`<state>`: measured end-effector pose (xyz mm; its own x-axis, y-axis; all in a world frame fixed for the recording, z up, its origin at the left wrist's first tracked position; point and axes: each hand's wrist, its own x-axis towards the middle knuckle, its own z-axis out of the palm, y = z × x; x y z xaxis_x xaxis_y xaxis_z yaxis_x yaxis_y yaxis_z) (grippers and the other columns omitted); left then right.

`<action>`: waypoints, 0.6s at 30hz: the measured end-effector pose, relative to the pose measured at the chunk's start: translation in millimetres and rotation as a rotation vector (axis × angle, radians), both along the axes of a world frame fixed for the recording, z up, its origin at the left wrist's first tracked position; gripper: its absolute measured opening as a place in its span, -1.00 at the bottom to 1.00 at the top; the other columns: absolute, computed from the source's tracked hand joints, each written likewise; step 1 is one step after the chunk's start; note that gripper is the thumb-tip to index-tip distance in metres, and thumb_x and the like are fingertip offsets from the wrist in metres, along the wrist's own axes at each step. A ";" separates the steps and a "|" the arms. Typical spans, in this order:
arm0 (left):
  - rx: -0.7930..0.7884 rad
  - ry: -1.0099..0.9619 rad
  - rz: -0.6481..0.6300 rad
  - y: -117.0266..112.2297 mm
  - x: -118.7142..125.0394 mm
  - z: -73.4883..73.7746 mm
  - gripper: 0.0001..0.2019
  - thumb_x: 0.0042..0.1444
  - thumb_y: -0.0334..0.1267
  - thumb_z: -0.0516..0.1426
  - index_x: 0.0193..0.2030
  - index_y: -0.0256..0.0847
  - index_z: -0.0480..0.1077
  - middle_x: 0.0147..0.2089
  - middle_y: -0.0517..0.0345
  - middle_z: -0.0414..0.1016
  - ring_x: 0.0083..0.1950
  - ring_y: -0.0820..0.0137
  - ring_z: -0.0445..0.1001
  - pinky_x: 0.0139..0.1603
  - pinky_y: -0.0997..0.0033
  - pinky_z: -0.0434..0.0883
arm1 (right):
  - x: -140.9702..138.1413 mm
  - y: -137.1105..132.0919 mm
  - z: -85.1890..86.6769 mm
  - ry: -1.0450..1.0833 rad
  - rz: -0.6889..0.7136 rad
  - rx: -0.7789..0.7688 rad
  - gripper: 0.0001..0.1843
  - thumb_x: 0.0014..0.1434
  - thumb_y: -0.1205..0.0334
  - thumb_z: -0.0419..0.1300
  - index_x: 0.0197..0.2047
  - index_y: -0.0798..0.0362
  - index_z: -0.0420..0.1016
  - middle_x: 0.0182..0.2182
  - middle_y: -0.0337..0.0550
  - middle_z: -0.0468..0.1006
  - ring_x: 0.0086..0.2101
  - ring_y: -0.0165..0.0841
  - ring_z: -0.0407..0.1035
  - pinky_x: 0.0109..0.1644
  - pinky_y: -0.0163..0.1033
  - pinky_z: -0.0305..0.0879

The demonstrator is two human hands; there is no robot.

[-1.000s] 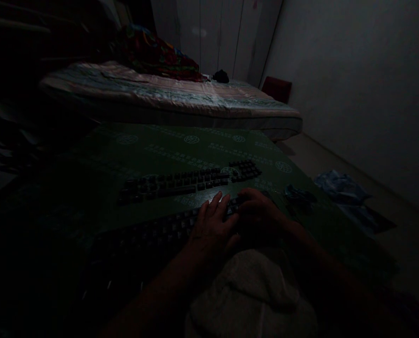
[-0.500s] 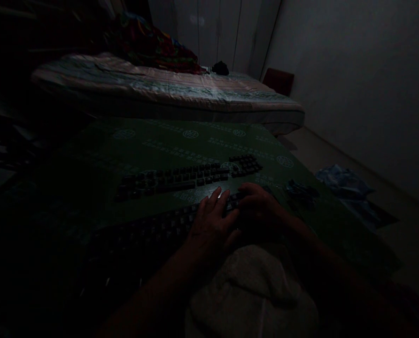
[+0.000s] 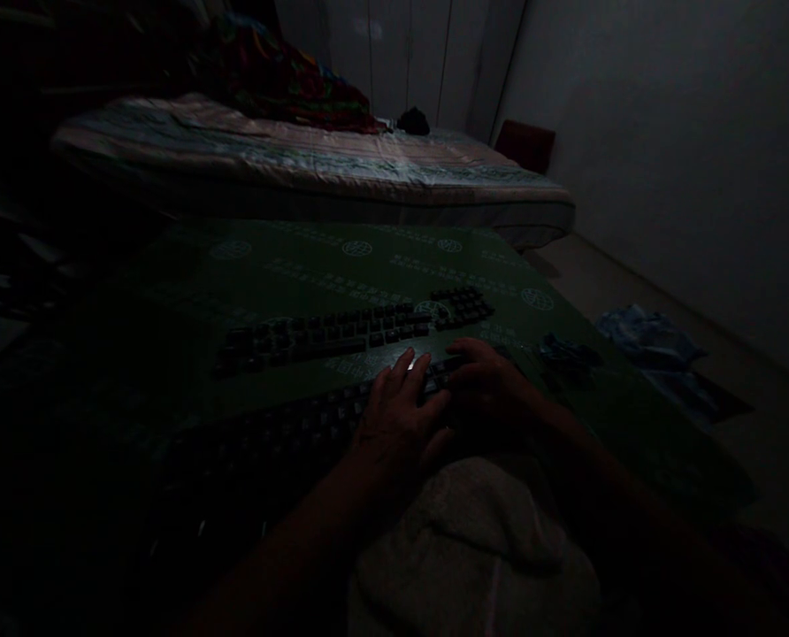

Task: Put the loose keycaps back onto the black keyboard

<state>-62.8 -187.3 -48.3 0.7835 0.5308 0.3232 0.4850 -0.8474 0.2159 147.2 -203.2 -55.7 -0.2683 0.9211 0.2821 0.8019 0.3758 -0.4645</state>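
Note:
The room is very dark. A black keyboard (image 3: 281,433) lies on a green printed mat (image 3: 288,265) in front of me. My left hand (image 3: 401,420) rests on the keyboard's right part with its fingers stretched flat. My right hand (image 3: 494,389) is just to its right, over the keyboard's right end, fingers curled down; what they grip is hidden. Beyond the keyboard, rows of loose black keycaps (image 3: 355,327) are laid out on the mat. A pale towel (image 3: 474,548) lies bunched under my forearms.
A small dark object (image 3: 567,356) sits on the mat's right side. On the floor to the right lies a blue bag (image 3: 647,341). A low mattress (image 3: 315,168) with bright bedding runs behind the mat, with a red seat (image 3: 525,146) by the wall.
Both hands stay on the keyboard's right end with only slight finger movement. The camera has tipped a little, so everything sits slightly higher in view.

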 end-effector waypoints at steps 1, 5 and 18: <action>-0.002 0.001 -0.001 0.1 -0.2 -0.2 -0.62 0.07 -0.21 0.17 0.06 -0.18 0.36 0.31 -0.32 0.04 0.36 -0.17 -0.10 0.20 -0.25 0.07 | -0.3 0.4 0.7 -0.006 -0.001 -0.001 -0.87 -0.03 0.30 0.29 -0.33 0.07 0.58 0.05 0.05 0.33 0.08 -0.09 0.23 0.12 0.06 0.19; -0.001 -0.008 -0.003 1.4 -0.4 -2.3 -0.63 0.07 -0.20 0.18 0.04 -0.18 0.37 0.32 -0.30 0.04 0.36 -0.17 -0.10 0.21 -0.24 0.06 | -1.3 0.7 3.3 -0.030 0.015 -0.007 -0.86 -0.03 0.31 0.29 -0.32 0.08 0.58 0.04 0.06 0.35 0.07 -0.10 0.24 0.13 0.05 0.19; -0.009 -0.009 0.012 -0.7 1.2 -1.5 -0.63 0.08 -0.19 0.17 0.06 -0.15 0.37 0.32 -0.28 0.04 0.35 -0.17 -0.09 0.21 -0.24 0.08 | -5.8 -11.1 -9.1 -0.121 -0.019 0.272 -0.91 0.04 0.31 0.24 -0.35 0.04 0.58 -0.09 -0.01 0.44 0.08 -0.10 0.22 0.07 0.06 0.28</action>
<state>-61.6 -188.0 -49.8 0.7741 0.5431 0.3253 0.4934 -0.8395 0.2276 141.5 -214.3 -64.8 -0.2982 0.8212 0.4866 0.8537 0.4575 -0.2489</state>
